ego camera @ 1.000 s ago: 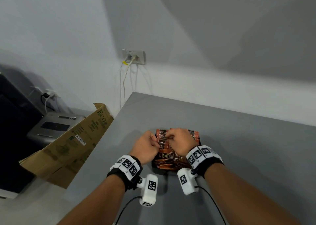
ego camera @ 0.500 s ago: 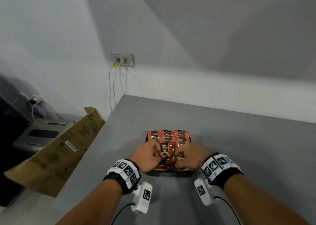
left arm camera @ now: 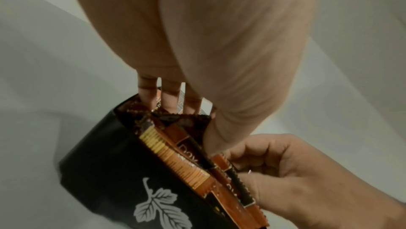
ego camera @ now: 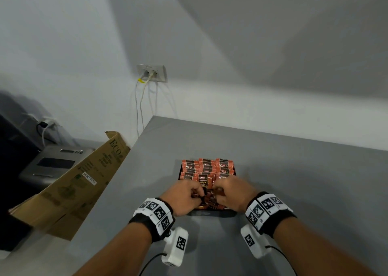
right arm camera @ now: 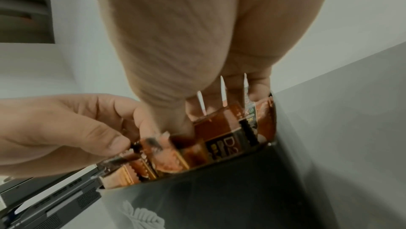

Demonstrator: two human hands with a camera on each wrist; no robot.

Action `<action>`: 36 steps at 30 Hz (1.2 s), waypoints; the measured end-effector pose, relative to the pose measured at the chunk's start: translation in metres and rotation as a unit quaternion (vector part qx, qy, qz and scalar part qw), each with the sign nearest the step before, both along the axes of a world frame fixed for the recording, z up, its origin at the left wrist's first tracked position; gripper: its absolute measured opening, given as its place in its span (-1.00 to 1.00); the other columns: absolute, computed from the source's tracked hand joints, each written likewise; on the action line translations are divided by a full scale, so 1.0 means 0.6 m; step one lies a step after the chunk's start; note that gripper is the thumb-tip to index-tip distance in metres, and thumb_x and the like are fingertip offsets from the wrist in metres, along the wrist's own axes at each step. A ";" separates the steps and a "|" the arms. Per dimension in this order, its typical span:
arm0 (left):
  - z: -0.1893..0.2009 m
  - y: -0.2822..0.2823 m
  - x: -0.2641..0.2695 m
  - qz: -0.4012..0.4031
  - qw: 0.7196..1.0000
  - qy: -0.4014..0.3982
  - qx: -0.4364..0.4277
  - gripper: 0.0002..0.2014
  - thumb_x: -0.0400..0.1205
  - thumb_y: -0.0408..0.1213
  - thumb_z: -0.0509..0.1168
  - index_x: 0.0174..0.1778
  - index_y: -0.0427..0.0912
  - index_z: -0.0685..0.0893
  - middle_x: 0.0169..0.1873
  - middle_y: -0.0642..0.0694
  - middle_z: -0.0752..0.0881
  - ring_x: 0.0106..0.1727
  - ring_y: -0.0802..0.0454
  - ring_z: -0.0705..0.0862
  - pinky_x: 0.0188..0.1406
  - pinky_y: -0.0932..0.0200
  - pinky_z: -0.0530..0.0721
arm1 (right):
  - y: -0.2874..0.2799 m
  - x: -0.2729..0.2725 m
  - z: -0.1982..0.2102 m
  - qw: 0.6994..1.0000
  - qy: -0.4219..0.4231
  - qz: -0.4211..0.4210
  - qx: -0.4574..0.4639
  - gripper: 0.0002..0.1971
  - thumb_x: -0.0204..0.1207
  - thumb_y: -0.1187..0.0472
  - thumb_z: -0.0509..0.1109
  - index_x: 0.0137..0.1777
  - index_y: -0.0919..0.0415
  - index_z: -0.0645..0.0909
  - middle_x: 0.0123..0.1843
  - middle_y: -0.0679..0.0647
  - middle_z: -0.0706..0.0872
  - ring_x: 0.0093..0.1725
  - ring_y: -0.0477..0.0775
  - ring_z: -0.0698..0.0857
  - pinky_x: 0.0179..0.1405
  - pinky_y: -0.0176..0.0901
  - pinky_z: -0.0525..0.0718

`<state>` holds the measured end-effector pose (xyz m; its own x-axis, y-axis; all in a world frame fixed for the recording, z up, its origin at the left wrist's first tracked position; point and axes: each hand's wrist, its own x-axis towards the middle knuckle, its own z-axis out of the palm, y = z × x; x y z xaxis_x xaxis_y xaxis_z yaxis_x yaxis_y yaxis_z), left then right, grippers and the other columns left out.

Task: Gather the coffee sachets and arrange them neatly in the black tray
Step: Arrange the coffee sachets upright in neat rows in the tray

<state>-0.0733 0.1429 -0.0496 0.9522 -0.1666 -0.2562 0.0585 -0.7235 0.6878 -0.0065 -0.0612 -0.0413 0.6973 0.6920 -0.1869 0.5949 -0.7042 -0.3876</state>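
Note:
The black tray (ego camera: 235,170) sits on the grey table, packed with rows of orange-brown coffee sachets (ego camera: 206,166) standing on edge. Both hands are at the tray's near end. My left hand (ego camera: 197,193) curls round the front sachets on the left, and my right hand (ego camera: 220,191) curls round those on the right. In the left wrist view the left hand (left arm camera: 204,111) has its fingers behind the sachets (left arm camera: 175,161) and its thumb in front; the tray wall (left arm camera: 105,172) carries a white leaf print. The right wrist view shows the right hand (right arm camera: 189,116) gripping sachets (right arm camera: 222,128) inside the tray (right arm camera: 230,189).
An open cardboard box (ego camera: 69,183) leans against the table's left edge, with a grey machine (ego camera: 52,164) behind it. A wall socket (ego camera: 152,73) with hanging cables is beyond the far left corner. Bare grey tabletop (ego camera: 304,181) stretches to the right.
Both hands have drawn back from the tray's far half to its near end, which uncovers the far rows of sachets. The last half second shows little movement.

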 end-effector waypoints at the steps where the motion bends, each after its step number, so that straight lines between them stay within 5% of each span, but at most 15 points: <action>1: 0.001 0.000 0.000 0.002 1.000 0.001 0.001 -0.86 0.53 -0.27 0.40 -0.07 0.05 0.78 -0.12 0.16 0.80 -0.11 0.20 0.76 0.00 0.20 0.74 | -0.001 0.001 -0.002 1.000 0.006 0.004 -0.007 -0.74 0.56 0.11 0.42 0.23 0.06 0.72 0.09 -0.01 0.81 -0.05 -0.01 0.73 0.04 -0.10 0.75; 6: -0.004 -0.001 -0.001 0.003 1.000 0.000 -0.005 -0.91 0.51 -0.18 0.45 -0.10 0.06 0.78 -0.15 0.18 0.78 -0.13 0.23 0.74 -0.01 0.20 0.74 | -0.001 0.000 -0.014 1.000 -0.023 0.013 -0.015 -0.75 0.59 0.13 0.42 0.24 0.06 0.75 0.13 0.01 0.82 0.05 0.06 0.78 0.10 -0.07 0.76; 14: -0.007 0.003 -0.003 0.043 0.998 -0.012 -0.044 -0.73 0.39 -0.15 0.55 -0.08 0.05 0.63 -0.12 0.09 0.76 -0.06 0.12 0.74 0.06 0.01 0.76 | -0.029 -0.002 -0.011 0.995 0.011 -0.045 0.085 -0.88 0.56 0.10 0.46 0.06 -0.03 0.77 -0.04 -0.18 0.79 -0.09 -0.19 0.72 -0.02 -0.24 0.72; 18: -0.007 0.004 -0.003 0.055 0.997 -0.017 -0.044 -0.66 0.35 0.01 0.55 -0.03 0.09 0.64 -0.07 0.12 0.73 0.00 0.18 0.69 0.15 0.03 0.71 | -0.032 0.002 0.008 0.982 0.036 -0.105 0.155 -0.93 0.55 0.21 0.45 -0.12 0.00 0.70 -0.27 -0.15 0.69 -0.30 -0.24 0.62 -0.25 -0.39 0.57; 22: 0.016 -0.005 0.005 0.110 0.987 -0.008 -0.120 -0.47 0.38 0.10 0.58 0.21 0.09 0.61 0.11 0.14 0.71 0.16 0.24 0.67 0.16 0.26 0.60 | -0.020 0.012 0.040 0.968 0.078 -0.126 0.203 -0.94 0.52 0.26 0.41 -0.17 0.20 0.66 -0.23 0.17 0.74 -0.28 0.09 0.67 -0.15 0.11 0.71; 25: 0.045 -0.022 0.021 0.182 0.932 0.026 -0.312 -0.52 0.45 -0.13 0.60 0.26 -0.05 0.64 0.14 0.00 0.77 0.12 0.14 0.75 0.18 0.20 0.66 | -0.004 0.023 0.060 0.951 0.125 -0.124 0.253 -0.95 0.54 0.22 0.44 -0.07 0.12 0.73 -0.18 0.14 0.80 -0.18 0.19 0.77 -0.09 0.18 0.75; 28: 0.065 -0.041 0.033 0.210 0.803 0.121 -0.545 -0.65 0.42 -0.38 0.48 0.12 -0.31 0.68 -0.09 -0.26 0.76 -0.11 -0.18 0.76 0.01 -0.04 0.80 | 0.016 0.022 0.078 0.931 0.186 -0.095 0.300 -0.87 0.57 0.19 0.42 0.07 0.14 0.74 -0.03 0.21 0.84 -0.01 0.32 0.79 0.09 0.28 0.73; 30: 0.076 -0.049 0.036 0.215 0.753 0.153 -0.602 -0.63 0.43 -0.44 0.33 0.17 -0.44 0.63 -0.12 -0.38 0.73 -0.16 -0.27 0.75 -0.10 -0.14 0.83 | 0.030 0.016 0.084 0.923 0.211 -0.083 0.309 -0.82 0.61 0.18 0.37 0.14 0.10 0.73 0.03 0.15 0.85 0.04 0.26 0.82 0.14 0.27 0.76; 32: 0.083 -0.053 0.037 0.226 0.735 0.161 -0.619 -0.73 0.56 -0.55 0.16 0.16 -0.50 0.58 -0.13 -0.42 0.75 -0.21 -0.25 0.79 -0.22 -0.12 0.83 | 0.039 0.013 0.080 0.936 0.180 -0.077 0.294 -0.77 0.60 0.14 0.32 0.18 0.03 0.72 0.06 0.08 0.83 0.04 0.15 0.81 0.12 0.23 0.77; 36: 0.085 -0.050 0.035 0.240 0.754 0.135 -0.597 -0.75 0.63 -0.66 0.07 0.05 -0.40 0.62 -0.26 -0.32 0.79 -0.31 -0.16 0.80 -0.44 0.01 0.80 | 0.037 0.006 0.077 0.964 0.099 -0.076 0.234 -0.22 0.34 0.06 0.56 0.61 0.06 0.46 0.34 -0.02 0.56 0.36 -0.11 0.54 0.50 -0.14 0.48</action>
